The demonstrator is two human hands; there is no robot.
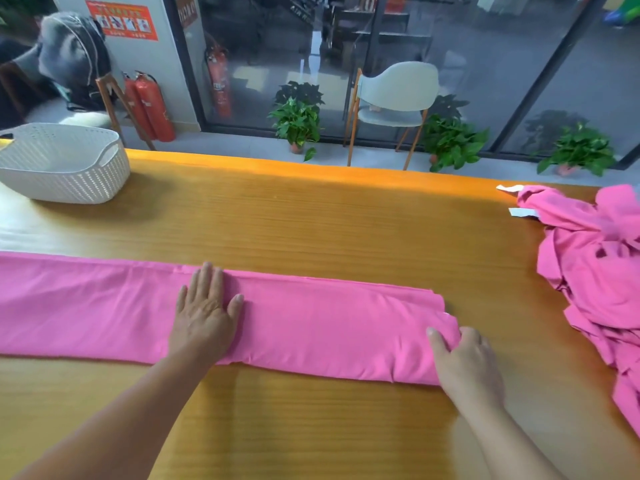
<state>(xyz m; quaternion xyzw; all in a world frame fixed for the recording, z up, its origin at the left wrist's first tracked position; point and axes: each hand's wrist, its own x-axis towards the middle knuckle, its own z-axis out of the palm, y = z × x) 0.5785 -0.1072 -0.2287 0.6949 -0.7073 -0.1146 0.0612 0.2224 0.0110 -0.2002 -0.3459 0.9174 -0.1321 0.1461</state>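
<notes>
**Soft pink strip, pinned at the middle and taken at its right end**

I see the pink cloth (329,327) lying as a long folded band across the near half of the surface (311,220), running off the left edge of view. My left hand (204,317) lies flat on it with straight fingers, pressing and holding nothing. My right hand (464,362) curls round the thick right end, thumb on top.

I judge the cloth light, limp and a little slick on the wood. It will sag and slide unless pinned, and its layers may shift apart. The best holds look like the doubled right end and the far folded edge, not the loose middle.

There is open wood beyond the band and in front of it. To the right, a heap of pink fabric (595,271) sits near the gripped end, so I'd keep swings short there. The white basket (59,164) stands well apart at far left.
</notes>
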